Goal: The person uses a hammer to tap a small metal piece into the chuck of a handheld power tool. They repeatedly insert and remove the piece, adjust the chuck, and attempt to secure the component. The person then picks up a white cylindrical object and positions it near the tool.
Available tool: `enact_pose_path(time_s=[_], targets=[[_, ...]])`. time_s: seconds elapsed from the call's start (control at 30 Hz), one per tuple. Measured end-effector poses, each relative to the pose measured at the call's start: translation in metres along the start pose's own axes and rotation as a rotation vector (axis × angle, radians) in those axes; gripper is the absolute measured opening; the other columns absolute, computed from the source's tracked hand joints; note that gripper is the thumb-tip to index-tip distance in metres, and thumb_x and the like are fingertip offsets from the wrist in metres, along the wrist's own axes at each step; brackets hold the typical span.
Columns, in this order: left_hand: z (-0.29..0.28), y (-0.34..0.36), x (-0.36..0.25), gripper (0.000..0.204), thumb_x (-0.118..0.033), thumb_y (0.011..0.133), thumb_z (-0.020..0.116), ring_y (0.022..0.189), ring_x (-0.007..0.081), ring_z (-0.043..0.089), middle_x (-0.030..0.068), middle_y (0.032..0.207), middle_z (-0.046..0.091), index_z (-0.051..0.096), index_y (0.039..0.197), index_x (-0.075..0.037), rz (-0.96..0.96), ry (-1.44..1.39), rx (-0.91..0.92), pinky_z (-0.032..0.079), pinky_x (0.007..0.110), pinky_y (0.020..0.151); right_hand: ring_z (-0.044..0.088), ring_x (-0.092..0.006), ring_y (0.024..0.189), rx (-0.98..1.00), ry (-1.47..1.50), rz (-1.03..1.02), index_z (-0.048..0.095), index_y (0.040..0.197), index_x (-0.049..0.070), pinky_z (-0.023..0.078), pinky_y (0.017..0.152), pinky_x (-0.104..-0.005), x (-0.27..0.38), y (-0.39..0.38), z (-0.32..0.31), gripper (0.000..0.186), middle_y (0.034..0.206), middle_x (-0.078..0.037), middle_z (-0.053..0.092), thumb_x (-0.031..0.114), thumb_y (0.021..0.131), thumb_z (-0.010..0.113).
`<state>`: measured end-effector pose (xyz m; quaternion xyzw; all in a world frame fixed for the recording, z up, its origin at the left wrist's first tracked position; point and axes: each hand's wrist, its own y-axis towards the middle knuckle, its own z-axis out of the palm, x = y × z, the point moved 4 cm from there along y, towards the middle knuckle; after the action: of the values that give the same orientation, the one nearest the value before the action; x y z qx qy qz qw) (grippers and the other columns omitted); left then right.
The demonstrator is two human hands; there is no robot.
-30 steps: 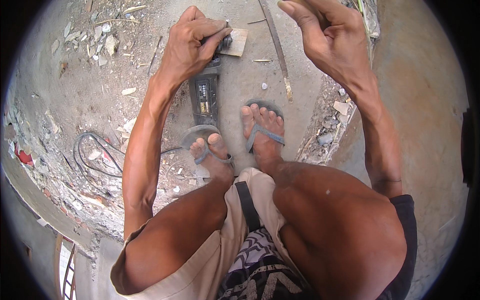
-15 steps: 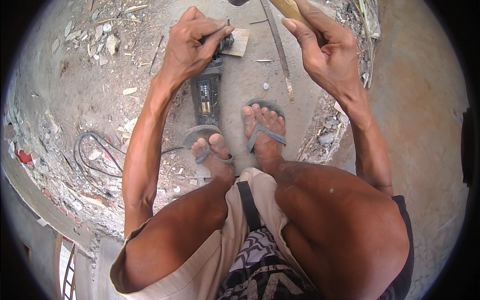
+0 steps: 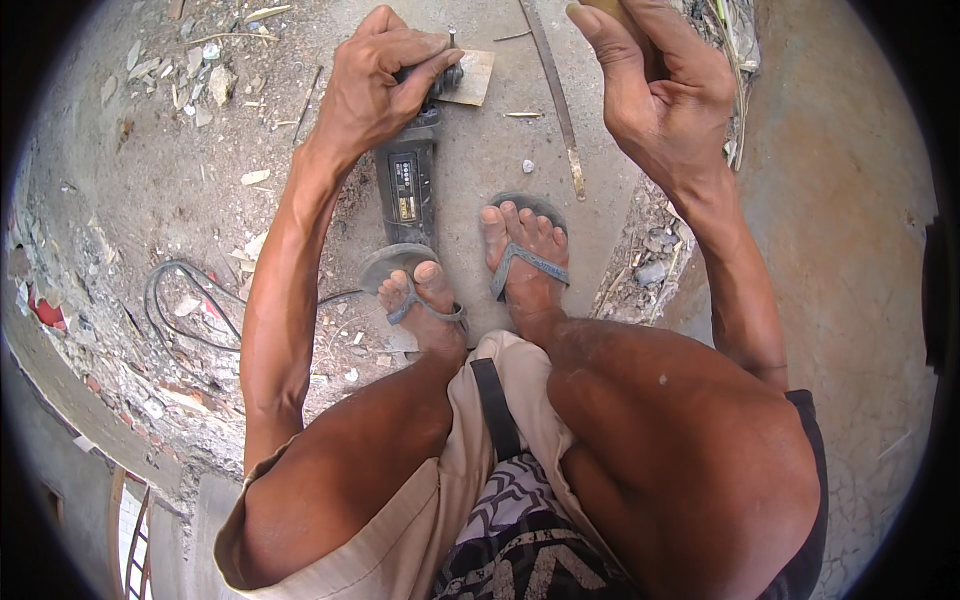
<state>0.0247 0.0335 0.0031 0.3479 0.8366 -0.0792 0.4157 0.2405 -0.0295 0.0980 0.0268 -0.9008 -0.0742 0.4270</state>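
My left hand point(image 3: 385, 75) is closed, thumb and forefinger pinching a thin dark metal pin point(image 3: 452, 40) that stands upright by the head of an angle grinder point(image 3: 408, 185). The grinder lies with its body toward my left foot, cord end nearest me. A small square of wood point(image 3: 474, 78) sits beside its head. My right hand point(image 3: 665, 85) is raised at the upper right, wrapped round the wooden handle of a hammer point(image 3: 615, 10). Only a sliver of that handle shows; the hammer's head is out of the picture.
A long flat metal strip point(image 3: 555, 100) lies on the concrete between my hands. The black cord point(image 3: 175, 300) loops over rubble at the left. Broken stones point(image 3: 220, 85) and chips cover the ground there. My sandalled feet point(image 3: 530, 250) stand just behind the grinder.
My right hand has risen and moved slightly right with the hammer, whose dark head has left the picture. My left hand keeps its pinch on the pin at the grinder.
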Motion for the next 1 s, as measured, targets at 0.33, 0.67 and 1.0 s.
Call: enact_pose_path(time_s=[0.33, 0.67, 1.0], targets=[[0.001, 0.001, -0.001, 0.014, -0.010, 0.091, 0.079, 0.079, 0.0174, 0.057, 0.0041, 0.085, 0.076, 0.084, 0.104, -0.006, 0.012, 0.008, 0.017, 0.052, 0.033, 0.072, 0.060, -0.0141, 0.055, -0.048, 0.033, -0.069, 0.069, 0.126, -0.010, 0.045, 0.049, -0.0309, 0.001, 0.008, -0.001, 0.032, 0.069, -0.017, 0.066, -0.004, 0.095, 0.069], [0.002, -0.001, 0.001, 0.012, -0.009, 0.092, 0.078, 0.079, 0.0179, 0.057, 0.0045, 0.082, 0.074, 0.083, 0.102, -0.004, 0.055, -0.004, -0.005, 0.051, 0.032, 0.072, 0.059, -0.0180, 0.049, 0.141, -0.058, -0.040, 0.069, 0.125, -0.010, 0.044, 0.049, -0.0338, 0.012, 0.012, -0.006, 0.031, 0.062, -0.020, 0.061, -0.004, 0.095, 0.068], [0.004, 0.000, 0.001, 0.012, -0.014, 0.091, 0.081, 0.075, 0.0173, 0.053, 0.0049, 0.078, 0.076, 0.084, 0.099, -0.006, 0.054, -0.047, -0.047, 0.049, 0.033, 0.070, 0.062, -0.0135, 0.056, 0.264, 0.014, 0.035, 0.068, 0.131, -0.007, 0.046, 0.051, -0.0315, -0.004, 0.006, -0.001, 0.037, 0.070, -0.023, 0.068, -0.003, 0.095, 0.069]])
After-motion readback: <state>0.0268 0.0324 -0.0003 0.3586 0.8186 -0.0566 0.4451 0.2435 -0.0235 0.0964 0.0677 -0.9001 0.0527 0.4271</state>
